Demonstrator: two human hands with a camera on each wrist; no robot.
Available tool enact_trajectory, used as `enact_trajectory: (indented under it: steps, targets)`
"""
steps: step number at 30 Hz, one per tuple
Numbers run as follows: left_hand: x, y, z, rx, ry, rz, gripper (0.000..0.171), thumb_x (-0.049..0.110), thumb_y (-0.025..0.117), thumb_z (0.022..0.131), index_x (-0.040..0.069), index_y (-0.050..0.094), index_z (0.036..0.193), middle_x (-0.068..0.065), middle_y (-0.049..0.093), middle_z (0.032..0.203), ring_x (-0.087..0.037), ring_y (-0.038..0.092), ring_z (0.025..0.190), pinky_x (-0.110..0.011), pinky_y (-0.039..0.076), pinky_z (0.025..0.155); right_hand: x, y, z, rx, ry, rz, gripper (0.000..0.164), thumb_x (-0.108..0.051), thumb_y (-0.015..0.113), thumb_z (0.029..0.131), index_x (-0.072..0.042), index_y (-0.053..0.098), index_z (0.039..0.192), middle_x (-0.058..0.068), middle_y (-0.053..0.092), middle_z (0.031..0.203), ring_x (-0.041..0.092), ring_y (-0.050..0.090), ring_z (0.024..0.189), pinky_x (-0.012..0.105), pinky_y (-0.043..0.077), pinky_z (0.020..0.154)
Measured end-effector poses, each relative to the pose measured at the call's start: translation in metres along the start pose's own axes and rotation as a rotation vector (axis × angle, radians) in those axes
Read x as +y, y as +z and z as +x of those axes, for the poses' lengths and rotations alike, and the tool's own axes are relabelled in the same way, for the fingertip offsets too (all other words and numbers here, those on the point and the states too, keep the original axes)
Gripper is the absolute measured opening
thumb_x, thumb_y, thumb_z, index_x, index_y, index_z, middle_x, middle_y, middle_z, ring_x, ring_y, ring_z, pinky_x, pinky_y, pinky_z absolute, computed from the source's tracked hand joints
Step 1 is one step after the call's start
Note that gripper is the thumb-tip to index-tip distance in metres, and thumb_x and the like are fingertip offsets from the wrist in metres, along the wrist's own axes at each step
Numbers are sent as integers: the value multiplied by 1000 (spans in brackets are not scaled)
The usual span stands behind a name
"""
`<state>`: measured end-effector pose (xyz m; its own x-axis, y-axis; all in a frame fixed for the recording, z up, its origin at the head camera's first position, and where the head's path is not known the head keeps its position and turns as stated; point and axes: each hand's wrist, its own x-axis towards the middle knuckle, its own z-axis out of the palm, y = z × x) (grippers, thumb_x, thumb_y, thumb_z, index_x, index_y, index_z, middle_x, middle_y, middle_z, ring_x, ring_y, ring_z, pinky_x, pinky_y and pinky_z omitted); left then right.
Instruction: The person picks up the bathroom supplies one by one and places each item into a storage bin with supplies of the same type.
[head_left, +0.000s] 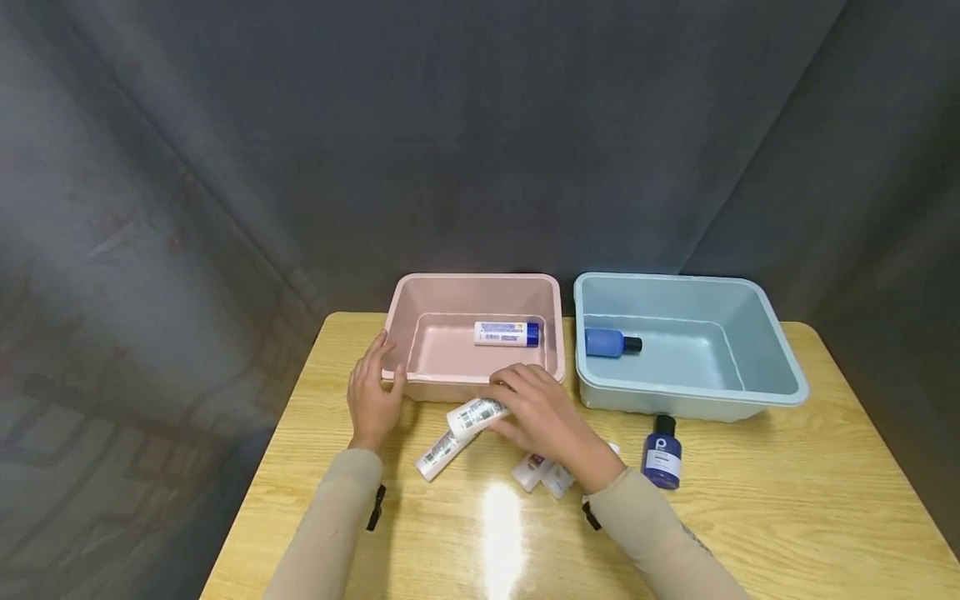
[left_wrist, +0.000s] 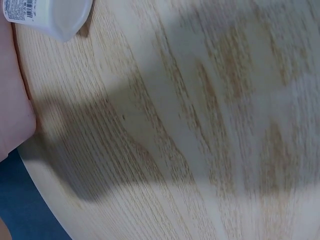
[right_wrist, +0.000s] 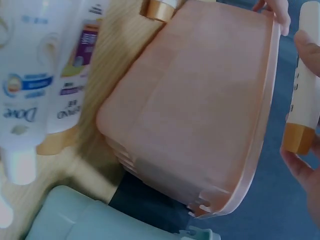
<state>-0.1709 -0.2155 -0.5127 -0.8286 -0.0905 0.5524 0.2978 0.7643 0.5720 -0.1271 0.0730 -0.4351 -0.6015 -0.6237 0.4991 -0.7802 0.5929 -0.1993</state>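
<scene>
Remote log, head view. Pink rectangular plastic bin (head_left: pixel 450 387): one white tube with a blue cap (head_left: pixel 506 334), lying crosswise toward the right; bare floor to its left. Light-blue rectangular plastic bin (head_left: pixel 690 400): one blue bottle with a black cap (head_left: pixel 613 342), lying against the left wall, cap pointing right — most of the floor beyond it is open.

I see the right hand (head_left: pixel 536 412) grasping a white bottle (head_left: pixel 476 417) just in front of the pink bin's front wall; my right-wrist view shows its gold cap. The left hand (head_left: pixel 375 400) is loose, fingers spread about the pink bin's left front corner, touching the rim.

On the wooden desk (head_left: pixel 787 500): a white printed bottle (head_left: pixel 441 456), partly behind the held one in the head view; a white bottle with a purple label (right_wrist: pixel 75 75) beside a white Dove tube (right_wrist: pixel 25 90), near the right forearm; a dark-blue bottle with a white label (head_left: pixel 662 458), its cap near the light-blue bin.

Edges: the bins stand close to the far edge, a narrow gap between them — dark grey curtain (head_left: pixel 480 150) behind. I note the widest bare wood at right.
</scene>
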Motion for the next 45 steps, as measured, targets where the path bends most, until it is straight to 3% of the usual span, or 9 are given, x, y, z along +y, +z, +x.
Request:
enact_trajectory:
  steps: [9,22,38,45]
  targets:
    - [2,0,1,13,0,-7,42,23,58,94,9,58,134,2,44,153,-29,49,130,-47,37,104,1,-3,13,44,39,-11,41,-32,84,78,-14,70,112,3,66,111,21,59,105,38,45,99]
    - [3,1,-1,15,-5,-1,46,22,58,94,10,56,138,2,44,153,-29,49,130,-47,37,103,9,-10,28,42,133,-44,41,-30,83,79,-15,71,115,2,65,112,21,59,105,40,46,100]
    - [4,0,1,15,-12,-2,46,23,57,94,8,55,138,1,44,153,-30,50,128,-47,38,102,31,-3,41,-55,339,11,46,-36,84,78,-15,70,117,4,64,113,25,59,110,45,46,99]
    - [4,0,1,23,-10,-3,47,23,57,94,9,54,139,1,44,153,-29,50,129,-47,38,101,40,5,45,-44,396,20,47,-35,85,78,-13,70,116,5,65,114,27,58,113,46,44,102]
